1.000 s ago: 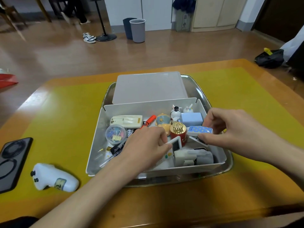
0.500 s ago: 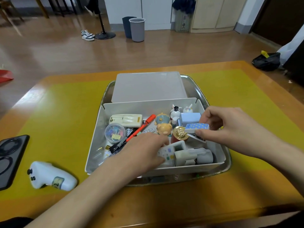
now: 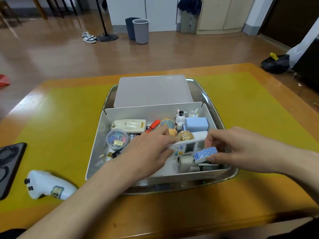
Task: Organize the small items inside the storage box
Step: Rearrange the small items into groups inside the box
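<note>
A white storage box (image 3: 103,140) sits in a metal tray (image 3: 231,175) at the middle of the counter (image 3: 51,109), crowded with small items. Compared with a second ago, the right hand (image 3: 241,149) has carried a small blue dotted case (image 3: 205,154) from beside the gold-topped jar (image 3: 185,135) toward the box's near right corner, its fingers pinching the case. The left hand (image 3: 146,150) now holds a white remote (image 3: 185,148), lifted and slid rightward. Sorting looks midway: both pieces are yet to be placed.
</note>
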### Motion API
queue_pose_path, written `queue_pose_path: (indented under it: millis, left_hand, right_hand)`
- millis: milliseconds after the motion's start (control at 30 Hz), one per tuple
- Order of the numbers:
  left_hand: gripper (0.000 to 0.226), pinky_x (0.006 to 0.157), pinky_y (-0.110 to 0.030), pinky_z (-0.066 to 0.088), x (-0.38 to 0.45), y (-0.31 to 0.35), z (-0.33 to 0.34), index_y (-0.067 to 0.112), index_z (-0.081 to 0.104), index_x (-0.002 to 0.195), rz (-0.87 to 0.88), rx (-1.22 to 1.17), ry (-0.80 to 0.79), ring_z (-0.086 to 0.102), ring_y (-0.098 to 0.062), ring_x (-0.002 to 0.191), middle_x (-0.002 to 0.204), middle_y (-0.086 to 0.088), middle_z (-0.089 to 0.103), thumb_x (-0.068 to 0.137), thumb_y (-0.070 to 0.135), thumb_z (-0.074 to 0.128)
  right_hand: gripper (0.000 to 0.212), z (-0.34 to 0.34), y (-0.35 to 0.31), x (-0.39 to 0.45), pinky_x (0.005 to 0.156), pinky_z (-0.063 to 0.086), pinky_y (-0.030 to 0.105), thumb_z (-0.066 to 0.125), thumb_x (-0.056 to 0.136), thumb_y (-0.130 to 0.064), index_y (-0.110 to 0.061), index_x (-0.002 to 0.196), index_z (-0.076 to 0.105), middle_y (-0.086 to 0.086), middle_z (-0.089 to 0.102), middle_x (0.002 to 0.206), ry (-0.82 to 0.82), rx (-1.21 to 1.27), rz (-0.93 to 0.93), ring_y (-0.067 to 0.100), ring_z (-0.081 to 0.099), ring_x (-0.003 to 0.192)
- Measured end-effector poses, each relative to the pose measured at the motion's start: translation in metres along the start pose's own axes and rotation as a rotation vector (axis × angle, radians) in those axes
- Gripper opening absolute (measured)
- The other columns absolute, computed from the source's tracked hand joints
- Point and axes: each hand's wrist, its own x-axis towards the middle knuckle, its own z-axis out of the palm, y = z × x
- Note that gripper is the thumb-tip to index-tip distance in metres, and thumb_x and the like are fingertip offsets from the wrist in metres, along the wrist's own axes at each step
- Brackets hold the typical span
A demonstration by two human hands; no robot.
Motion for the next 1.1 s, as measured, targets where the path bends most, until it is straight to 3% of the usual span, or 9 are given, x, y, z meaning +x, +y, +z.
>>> queue_pose_path:
  millis: [67, 133, 333, 467, 567, 733, 867, 1000, 1100]
  left_hand:
    - [0.019, 0.06, -0.036, 0.039, 0.002, 0.006, 0.001, 0.034, 0.056, 0.113, 0.034, 0.067, 0.006, 0.058, -0.024, 0.084, 0.109, 0.011, 0.046, 0.102, 0.042, 0.042]
    - [0.024, 0.06, -0.039, 0.042, 0.004, 0.011, 0.004, 0.03, 0.057, 0.111, 0.06, 0.086, -0.009, 0.058, -0.024, 0.081, 0.106, 0.009, 0.047, 0.103, 0.044, 0.038]
    - [0.024, 0.08, -0.042, 0.05, 0.014, 0.014, 0.012, 0.025, 0.064, 0.12, 0.136, -0.177, -0.004, 0.057, -0.018, 0.1, 0.107, 0.007, 0.061, 0.097, 0.028, 0.059]
    - [0.027, 0.085, -0.042, 0.05, 0.019, 0.009, 0.017, 0.012, 0.066, 0.113, 0.18, -0.309, -0.012, 0.059, -0.018, 0.101, 0.106, 0.001, 0.068, 0.087, 0.003, 0.063]
    - [0.036, 0.088, -0.037, 0.052, 0.019, 0.008, 0.021, 0.014, 0.067, 0.115, 0.195, -0.299, -0.009, 0.06, -0.014, 0.103, 0.109, 0.001, 0.069, 0.087, -0.005, 0.057]
    - [0.029, 0.087, -0.042, 0.051, 0.023, 0.012, 0.027, 0.012, 0.073, 0.114, 0.238, -0.226, 0.048, 0.061, -0.02, 0.105, 0.11, -0.001, 0.072, 0.093, -0.001, 0.059]
    - [0.019, 0.08, -0.039, 0.052, 0.018, 0.017, 0.021, 0.015, 0.075, 0.107, 0.292, -0.173, 0.11, 0.057, -0.016, 0.104, 0.109, 0.004, 0.063, 0.093, 0.012, 0.064]
    - [0.027, 0.077, -0.035, 0.052, 0.014, 0.019, 0.014, 0.029, 0.067, 0.103, 0.174, -0.015, -0.028, 0.052, -0.008, 0.098, 0.103, 0.013, 0.058, 0.087, 0.051, 0.066]
    - [0.029, 0.075, -0.034, 0.052, 0.016, 0.02, 0.016, 0.032, 0.057, 0.099, 0.096, 0.024, -0.079, 0.053, -0.009, 0.095, 0.101, 0.015, 0.058, 0.084, 0.055, 0.067]
  right_hand:
    - [0.014, -0.002, 0.001, -0.002, 0.063, 0.048, 0.029, 0.072, 0.09, -0.039, -0.035, 0.088, 0.06, -0.021, 0.07, 0.082, -0.03, 0.045, -0.017, 0.004, 0.063, 0.073]
    - [0.012, -0.004, 0.003, -0.005, 0.064, 0.051, 0.033, 0.073, 0.09, -0.036, -0.034, 0.089, 0.061, -0.015, 0.072, 0.084, -0.032, 0.121, -0.032, 0.007, 0.065, 0.073]
    - [0.017, -0.011, 0.01, -0.008, 0.066, 0.053, 0.045, 0.069, 0.085, -0.047, -0.032, 0.093, 0.065, -0.005, 0.072, 0.082, 0.158, 0.196, -0.063, 0.018, 0.066, 0.079]
    - [0.013, -0.016, 0.017, -0.009, 0.059, 0.043, 0.018, 0.067, 0.087, -0.045, -0.033, 0.091, 0.065, -0.01, 0.073, 0.082, 0.314, 0.184, -0.075, 0.01, 0.066, 0.079]
    - [0.012, -0.017, 0.019, -0.009, 0.058, 0.039, 0.014, 0.064, 0.088, -0.043, -0.031, 0.09, 0.065, -0.011, 0.071, 0.079, 0.374, 0.161, -0.066, 0.008, 0.063, 0.076]
    - [0.012, -0.015, 0.018, -0.007, 0.056, 0.042, 0.019, 0.067, 0.086, -0.046, -0.034, 0.087, 0.067, -0.012, 0.072, 0.078, 0.384, 0.155, -0.04, 0.007, 0.064, 0.072]
    - [0.013, -0.011, 0.016, -0.004, 0.069, 0.053, 0.047, 0.067, 0.085, -0.048, -0.035, 0.087, 0.066, -0.011, 0.07, 0.075, 0.38, 0.139, 0.002, 0.012, 0.066, 0.072]
    - [0.012, -0.005, 0.011, 0.0, 0.065, 0.052, 0.047, 0.059, 0.089, -0.048, -0.038, 0.093, 0.066, -0.009, 0.066, 0.072, 0.393, 0.07, 0.012, 0.007, 0.059, 0.069]
    - [0.015, -0.005, 0.008, 0.003, 0.058, 0.045, 0.044, 0.056, 0.094, -0.046, -0.037, 0.09, 0.067, -0.005, 0.062, 0.065, 0.403, 0.033, 0.029, 0.01, 0.052, 0.06]
